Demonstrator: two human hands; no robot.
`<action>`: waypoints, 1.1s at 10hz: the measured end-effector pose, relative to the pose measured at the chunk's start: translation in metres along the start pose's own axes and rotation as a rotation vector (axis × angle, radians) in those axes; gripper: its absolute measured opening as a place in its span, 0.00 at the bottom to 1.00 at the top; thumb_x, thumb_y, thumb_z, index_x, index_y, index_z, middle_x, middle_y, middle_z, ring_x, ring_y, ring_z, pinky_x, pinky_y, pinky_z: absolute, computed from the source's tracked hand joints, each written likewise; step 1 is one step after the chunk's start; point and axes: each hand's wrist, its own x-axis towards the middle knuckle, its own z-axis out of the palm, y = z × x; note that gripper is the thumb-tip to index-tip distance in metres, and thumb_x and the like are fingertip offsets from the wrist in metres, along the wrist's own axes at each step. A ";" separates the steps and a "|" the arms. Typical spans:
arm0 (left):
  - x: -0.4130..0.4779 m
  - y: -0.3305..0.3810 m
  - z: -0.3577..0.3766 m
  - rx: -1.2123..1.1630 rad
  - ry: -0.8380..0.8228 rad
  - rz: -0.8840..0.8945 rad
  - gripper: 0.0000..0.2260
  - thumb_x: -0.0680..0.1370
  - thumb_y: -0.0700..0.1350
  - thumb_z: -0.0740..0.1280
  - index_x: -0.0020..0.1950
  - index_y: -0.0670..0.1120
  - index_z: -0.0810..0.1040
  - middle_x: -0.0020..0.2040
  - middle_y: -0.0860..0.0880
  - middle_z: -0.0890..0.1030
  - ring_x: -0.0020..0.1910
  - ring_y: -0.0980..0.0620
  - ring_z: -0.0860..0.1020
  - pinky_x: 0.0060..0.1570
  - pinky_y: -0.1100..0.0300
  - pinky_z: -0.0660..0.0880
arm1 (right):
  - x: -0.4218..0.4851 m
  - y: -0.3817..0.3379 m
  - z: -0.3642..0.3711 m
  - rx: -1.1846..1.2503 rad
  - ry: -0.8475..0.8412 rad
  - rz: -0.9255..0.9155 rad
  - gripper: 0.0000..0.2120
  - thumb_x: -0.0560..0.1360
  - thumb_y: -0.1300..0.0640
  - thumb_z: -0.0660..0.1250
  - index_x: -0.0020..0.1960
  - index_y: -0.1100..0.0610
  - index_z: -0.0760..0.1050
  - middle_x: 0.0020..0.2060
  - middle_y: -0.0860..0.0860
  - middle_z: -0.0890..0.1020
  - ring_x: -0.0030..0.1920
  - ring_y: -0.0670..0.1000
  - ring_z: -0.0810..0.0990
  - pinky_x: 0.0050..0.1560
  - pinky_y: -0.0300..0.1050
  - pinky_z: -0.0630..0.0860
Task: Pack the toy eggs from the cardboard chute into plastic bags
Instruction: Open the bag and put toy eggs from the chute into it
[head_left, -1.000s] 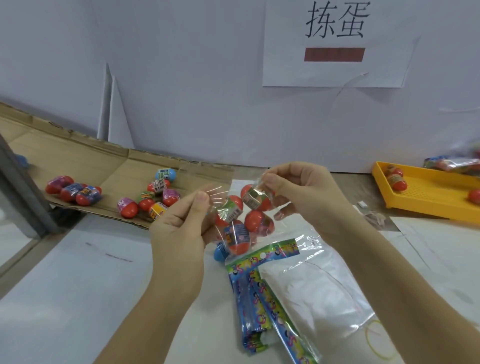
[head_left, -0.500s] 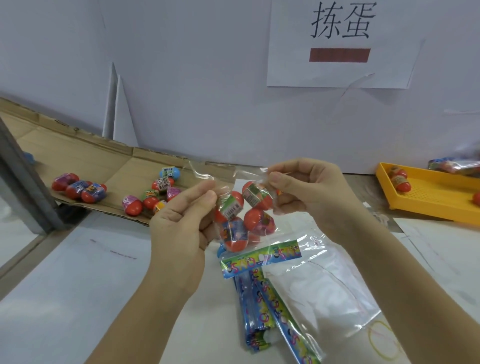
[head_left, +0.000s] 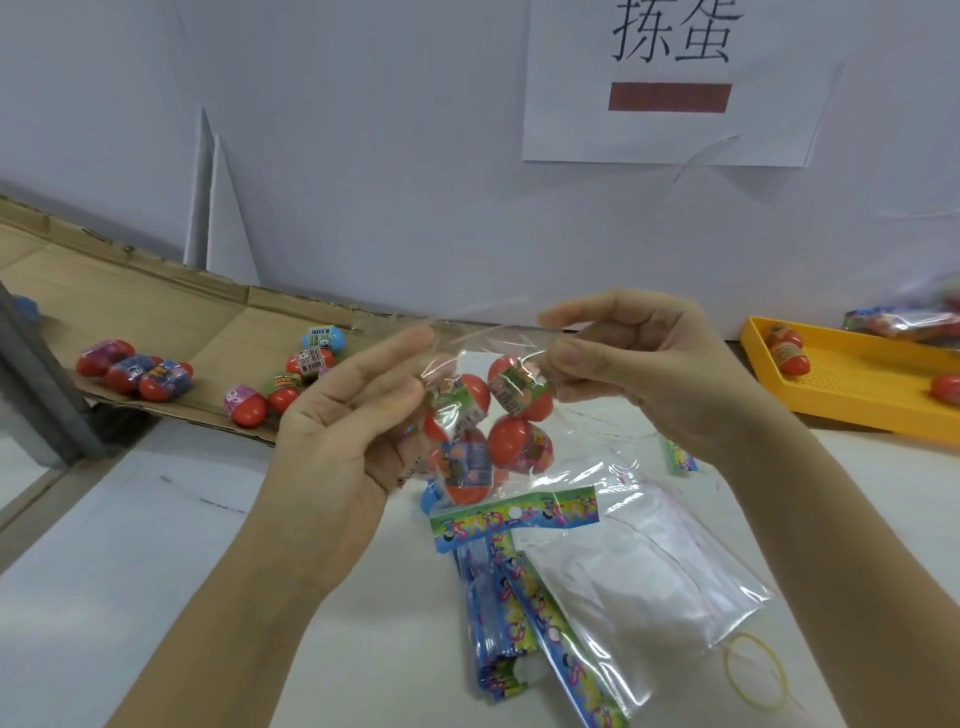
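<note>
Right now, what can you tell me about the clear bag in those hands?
The clear plastic bag is thin, glossy and crinkled, held above the table. Inside are at least four toy eggs, mostly red with printed wraps. The right hand pinches its top edge; the left hand rests straight fingers against its left side.

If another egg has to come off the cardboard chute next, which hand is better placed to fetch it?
Probably left. The left hand is nearest the loose eggs on the cardboard chute, while the right hand pinches the plastic bag at its top, farther away.
</note>
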 end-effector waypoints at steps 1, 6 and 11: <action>-0.001 0.002 0.003 0.009 -0.021 0.031 0.11 0.68 0.37 0.66 0.37 0.49 0.86 0.43 0.50 0.85 0.38 0.57 0.83 0.35 0.65 0.79 | 0.000 0.001 -0.001 0.013 -0.007 0.001 0.07 0.62 0.54 0.74 0.40 0.51 0.84 0.36 0.52 0.85 0.38 0.50 0.84 0.38 0.40 0.80; -0.002 -0.002 -0.011 0.208 -0.125 0.059 0.08 0.70 0.46 0.65 0.37 0.54 0.83 0.48 0.46 0.83 0.49 0.46 0.80 0.44 0.52 0.78 | 0.000 -0.006 0.005 0.201 -0.074 -0.034 0.06 0.67 0.63 0.71 0.38 0.54 0.84 0.32 0.49 0.83 0.33 0.45 0.83 0.32 0.37 0.79; -0.008 -0.010 0.004 0.173 -0.190 0.205 0.15 0.65 0.31 0.74 0.34 0.52 0.80 0.47 0.51 0.86 0.32 0.58 0.82 0.31 0.69 0.76 | 0.002 -0.002 0.000 0.234 -0.047 -0.002 0.06 0.67 0.64 0.70 0.40 0.56 0.84 0.35 0.53 0.84 0.33 0.47 0.82 0.33 0.38 0.80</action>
